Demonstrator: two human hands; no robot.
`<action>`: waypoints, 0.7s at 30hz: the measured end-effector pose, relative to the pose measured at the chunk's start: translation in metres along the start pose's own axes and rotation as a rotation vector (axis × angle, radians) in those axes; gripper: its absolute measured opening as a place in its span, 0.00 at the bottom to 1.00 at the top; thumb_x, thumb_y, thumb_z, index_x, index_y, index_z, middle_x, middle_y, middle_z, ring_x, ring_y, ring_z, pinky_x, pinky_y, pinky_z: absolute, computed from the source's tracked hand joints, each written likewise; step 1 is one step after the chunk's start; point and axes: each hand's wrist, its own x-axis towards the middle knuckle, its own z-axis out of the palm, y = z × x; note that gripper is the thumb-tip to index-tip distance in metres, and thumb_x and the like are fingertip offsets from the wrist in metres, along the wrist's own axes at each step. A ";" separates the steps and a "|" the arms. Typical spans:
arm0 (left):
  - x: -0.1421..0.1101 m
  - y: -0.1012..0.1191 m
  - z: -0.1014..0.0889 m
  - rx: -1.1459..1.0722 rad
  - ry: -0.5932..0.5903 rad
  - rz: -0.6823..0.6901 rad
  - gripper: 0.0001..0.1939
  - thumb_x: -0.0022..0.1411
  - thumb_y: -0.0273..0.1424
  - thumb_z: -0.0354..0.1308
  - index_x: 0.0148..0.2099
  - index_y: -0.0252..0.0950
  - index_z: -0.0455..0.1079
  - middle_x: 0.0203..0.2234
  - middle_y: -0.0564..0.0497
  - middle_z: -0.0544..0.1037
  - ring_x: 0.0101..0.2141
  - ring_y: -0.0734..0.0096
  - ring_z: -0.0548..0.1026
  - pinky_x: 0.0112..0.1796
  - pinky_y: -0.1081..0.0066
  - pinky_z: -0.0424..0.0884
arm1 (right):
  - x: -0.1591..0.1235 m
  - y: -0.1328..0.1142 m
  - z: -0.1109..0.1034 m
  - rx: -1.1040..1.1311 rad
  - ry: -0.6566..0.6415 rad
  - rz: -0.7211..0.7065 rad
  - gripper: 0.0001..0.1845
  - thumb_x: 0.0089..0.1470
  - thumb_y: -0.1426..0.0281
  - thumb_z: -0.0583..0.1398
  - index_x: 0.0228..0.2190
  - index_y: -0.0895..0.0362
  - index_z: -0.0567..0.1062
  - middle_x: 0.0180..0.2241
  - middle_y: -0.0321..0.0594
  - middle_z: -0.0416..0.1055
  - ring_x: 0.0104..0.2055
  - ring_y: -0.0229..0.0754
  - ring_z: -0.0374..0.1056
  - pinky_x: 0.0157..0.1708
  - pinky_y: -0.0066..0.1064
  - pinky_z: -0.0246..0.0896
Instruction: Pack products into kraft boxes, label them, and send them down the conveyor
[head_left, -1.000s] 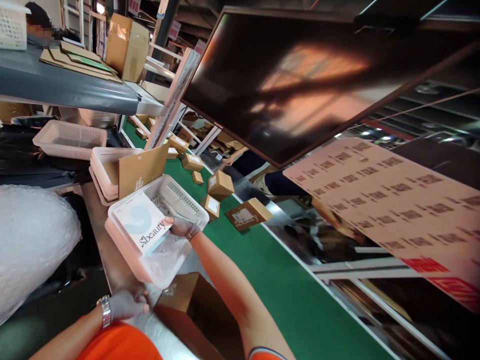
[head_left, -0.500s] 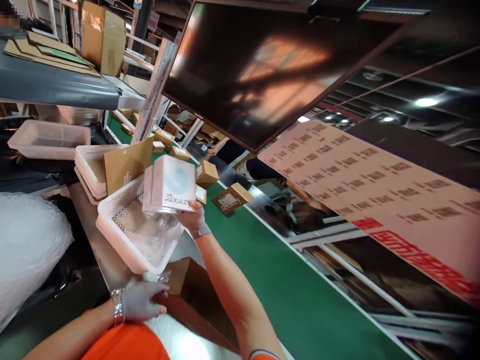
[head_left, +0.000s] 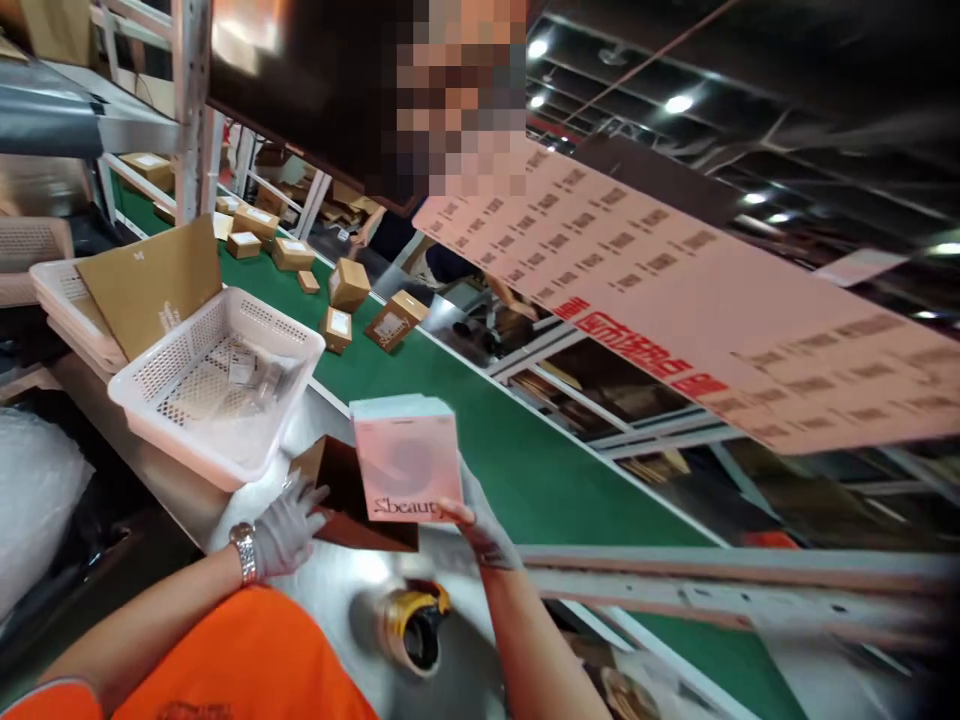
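My right hand (head_left: 480, 520), in a pale glove, grips a pale box (head_left: 409, 465) with "beauty" lettering on its front. Layered edges show along its top, and I cannot tell whether it is one box or a stack. It hangs over an open brown cardboard box (head_left: 341, 490) on the metal table, hiding part of its opening. My left hand (head_left: 289, 530), also gloved, has its fingers spread at the left side of the cardboard box. Beyond them, a white plastic basket (head_left: 217, 385) holds clear plastic packets (head_left: 259, 375).
A tape roll in a yellow-and-black dispenser (head_left: 416, 625) lies on the metal table (head_left: 330, 610). Several small cartons (head_left: 349, 285) sit on the green conveyor (head_left: 495, 450). Flat cardboard (head_left: 161, 285) leans behind the basket. Bubble wrap (head_left: 37, 510) is at left.
My right hand has brought the pale box from over the basket to above the cardboard box. My left hand's fingers have spread wider. The view has swung right, bringing the tape dispenser into sight.
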 end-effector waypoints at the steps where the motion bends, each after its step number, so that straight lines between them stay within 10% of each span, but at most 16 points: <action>1: 0.003 0.001 0.002 0.011 0.021 -0.019 0.32 0.74 0.35 0.68 0.76 0.37 0.75 0.82 0.35 0.66 0.81 0.31 0.61 0.78 0.33 0.61 | -0.016 0.006 -0.007 -0.068 0.004 -0.001 0.71 0.49 0.30 0.72 0.81 0.49 0.60 0.80 0.61 0.62 0.81 0.78 0.61 0.79 0.73 0.54; 7: 0.012 -0.001 0.011 0.020 0.147 -0.076 0.25 0.70 0.28 0.66 0.68 0.36 0.77 0.76 0.36 0.73 0.78 0.40 0.67 0.79 0.41 0.64 | -0.054 0.011 -0.038 -0.443 -0.092 -0.103 0.78 0.49 0.25 0.70 0.84 0.53 0.56 0.83 0.64 0.50 0.84 0.79 0.51 0.81 0.68 0.54; 21: 0.034 -0.001 0.015 -0.059 0.175 -0.213 0.32 0.60 0.26 0.68 0.66 0.34 0.72 0.76 0.31 0.70 0.75 0.39 0.70 0.74 0.46 0.71 | -0.003 -0.031 -0.037 -0.698 -0.339 -0.230 0.78 0.46 0.28 0.73 0.84 0.52 0.59 0.83 0.66 0.52 0.79 0.85 0.56 0.78 0.72 0.54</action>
